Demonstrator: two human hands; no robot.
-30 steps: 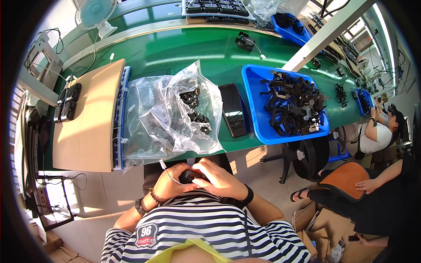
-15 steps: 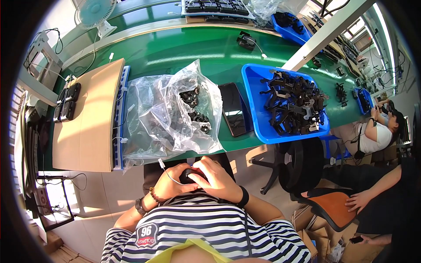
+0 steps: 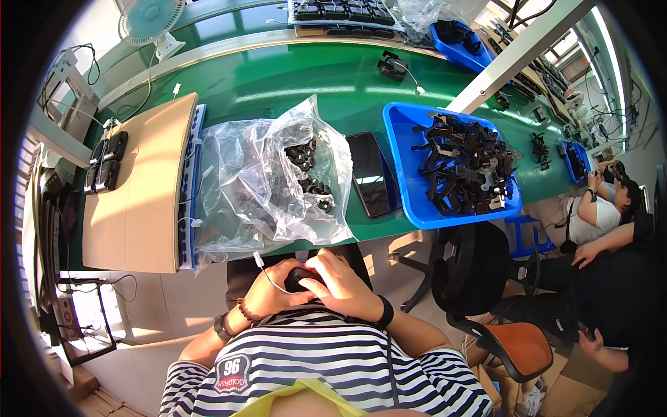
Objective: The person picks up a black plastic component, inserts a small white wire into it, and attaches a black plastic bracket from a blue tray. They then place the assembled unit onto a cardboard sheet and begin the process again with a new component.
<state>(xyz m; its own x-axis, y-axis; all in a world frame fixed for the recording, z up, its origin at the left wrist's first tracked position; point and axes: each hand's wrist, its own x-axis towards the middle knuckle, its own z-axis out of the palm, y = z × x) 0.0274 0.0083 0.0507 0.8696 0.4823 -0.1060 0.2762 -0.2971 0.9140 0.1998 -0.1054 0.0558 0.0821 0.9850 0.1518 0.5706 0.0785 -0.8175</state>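
Close to my body, just off the table's front edge, my left hand (image 3: pixel 269 290) and my right hand (image 3: pixel 342 283) are both closed around a small black rounded part (image 3: pixel 299 279). Fingers cover much of it, so its exact kind is hidden. A thin white cable with a white connector (image 3: pixel 258 260) comes out past my left hand. Beyond my hands lies a clear plastic bag (image 3: pixel 243 174) with small black round parts (image 3: pixel 316 187) in it. A dark smartphone (image 3: pixel 374 174) rests beside the bag.
A blue tray (image 3: pixel 396 149) of black brackets stands right of the phone on the green table (image 3: pixel 278 73). Cardboard (image 3: pixel 139 194) with black parts lies at left. At right are an orange-seated chair (image 3: pixel 521 347), a standing person (image 3: pixel 604 299) and another seated person (image 3: pixel 597 208).
The standing person at right has shifted and taken a hand off the chair seat. The chair has turned and moved slightly. My hands hold nearly the same pose on the black part.
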